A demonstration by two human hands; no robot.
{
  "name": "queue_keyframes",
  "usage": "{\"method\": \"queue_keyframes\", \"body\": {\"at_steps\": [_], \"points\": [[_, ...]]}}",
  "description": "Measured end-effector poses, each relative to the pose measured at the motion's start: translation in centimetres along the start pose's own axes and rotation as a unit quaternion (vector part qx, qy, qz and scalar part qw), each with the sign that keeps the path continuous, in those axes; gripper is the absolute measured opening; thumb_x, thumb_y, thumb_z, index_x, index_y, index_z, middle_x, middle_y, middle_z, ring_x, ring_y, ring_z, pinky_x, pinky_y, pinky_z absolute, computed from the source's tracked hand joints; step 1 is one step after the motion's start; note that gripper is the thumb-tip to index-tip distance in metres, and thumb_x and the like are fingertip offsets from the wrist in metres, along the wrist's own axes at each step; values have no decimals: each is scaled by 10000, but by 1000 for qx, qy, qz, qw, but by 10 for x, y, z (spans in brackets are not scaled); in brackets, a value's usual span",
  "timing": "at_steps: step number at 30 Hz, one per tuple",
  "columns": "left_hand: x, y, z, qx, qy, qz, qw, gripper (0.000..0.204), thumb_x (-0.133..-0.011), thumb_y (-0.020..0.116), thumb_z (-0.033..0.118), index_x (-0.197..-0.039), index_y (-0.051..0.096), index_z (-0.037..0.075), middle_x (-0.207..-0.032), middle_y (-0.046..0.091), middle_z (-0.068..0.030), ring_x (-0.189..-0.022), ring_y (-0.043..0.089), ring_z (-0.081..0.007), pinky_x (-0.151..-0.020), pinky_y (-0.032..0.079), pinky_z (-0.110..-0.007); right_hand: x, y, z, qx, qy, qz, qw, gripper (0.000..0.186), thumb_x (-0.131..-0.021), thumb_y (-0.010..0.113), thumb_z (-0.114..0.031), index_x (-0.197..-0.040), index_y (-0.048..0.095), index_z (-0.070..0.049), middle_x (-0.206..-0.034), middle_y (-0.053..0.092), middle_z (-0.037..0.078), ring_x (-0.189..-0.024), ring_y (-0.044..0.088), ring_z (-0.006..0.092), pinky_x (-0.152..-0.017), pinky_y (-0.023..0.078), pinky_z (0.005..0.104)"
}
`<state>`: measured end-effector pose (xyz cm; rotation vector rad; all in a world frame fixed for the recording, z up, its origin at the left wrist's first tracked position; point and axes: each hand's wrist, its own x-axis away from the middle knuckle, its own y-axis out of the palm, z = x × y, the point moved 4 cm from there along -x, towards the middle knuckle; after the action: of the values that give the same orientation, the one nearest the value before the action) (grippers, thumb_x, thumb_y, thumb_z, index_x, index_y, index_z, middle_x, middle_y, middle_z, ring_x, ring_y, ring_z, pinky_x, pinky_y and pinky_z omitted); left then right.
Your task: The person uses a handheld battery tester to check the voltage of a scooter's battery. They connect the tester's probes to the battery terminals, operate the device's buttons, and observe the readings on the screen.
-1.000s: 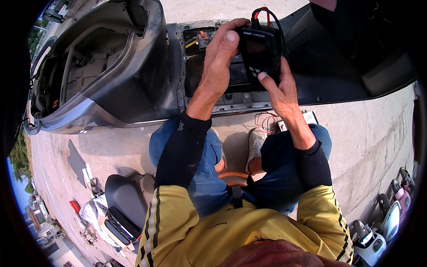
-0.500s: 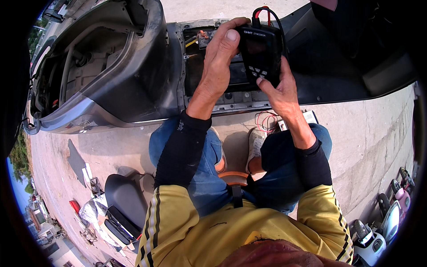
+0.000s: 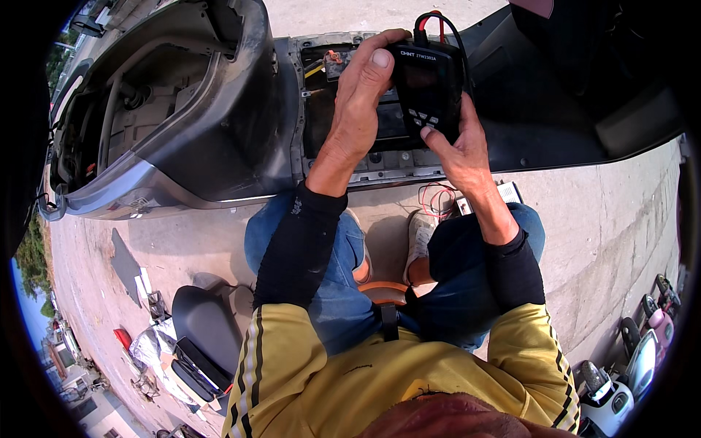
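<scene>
A black handheld battery tester [image 3: 426,82], with a dark screen and a small cluster of buttons below it, is held up over the opened scooter floor [image 3: 321,128]. My right hand [image 3: 464,150] grips its lower right side, the thumb resting on the lowest button. Against the upper left edge lies my left hand [image 3: 363,87], thumb upward and index finger reaching the top corner; its other fingers are mostly hidden. Red and black leads [image 3: 437,20] leave the tester's top, the black one looping down its right side.
Left of the floor bay is the scooter's open seat compartment [image 3: 157,84]. A terminal with an orange part [image 3: 334,58] shows inside the bay. Thin red wires [image 3: 438,198] and a white box [image 3: 509,192] lie by my right shoe. A detached seat [image 3: 204,317] rests on the ground behind left.
</scene>
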<state>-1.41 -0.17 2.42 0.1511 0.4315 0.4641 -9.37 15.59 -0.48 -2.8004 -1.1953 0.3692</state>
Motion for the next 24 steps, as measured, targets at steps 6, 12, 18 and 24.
{"method": "queue_keyframes", "body": {"at_steps": [6,12,18,24], "points": [[0,0,-1,4,1,-1,1000,718,-1072,442,540,-1480,439,-51,-1453,531,-179,-1354,536,-241,-1133,413,-389,0,0,0,-1,3,-3,1000,642,-855,670,-21,-1452,438,22,-1262,634,135,-1149,589,181,-1040,439,311],[0,-1,-2,1,-2,3,1000,711,-1072,447,534,-1476,443,-51,-1451,532,-176,-1353,533,-237,-1134,408,-385,0,-1,2,3,4,-3,1000,633,-857,673,-26,-1445,443,22,-1255,637,133,-1144,588,180,-1034,441,311],[0,-1,-1,3,-5,5,1000,707,-1071,449,534,-1476,446,-45,-1450,535,-173,-1352,534,-237,-1134,406,-384,0,0,2,5,6,-4,1000,622,-864,672,-28,-1441,445,23,-1253,636,135,-1143,584,182,-1034,438,312],[0,0,0,3,-4,7,1000,707,-1069,454,537,-1477,450,-41,-1445,541,-169,-1349,536,-235,-1131,408,-384,-1,0,2,-5,5,-5,1000,616,-868,671,-33,-1439,447,24,-1255,636,137,-1147,585,185,-1038,437,314]]}}
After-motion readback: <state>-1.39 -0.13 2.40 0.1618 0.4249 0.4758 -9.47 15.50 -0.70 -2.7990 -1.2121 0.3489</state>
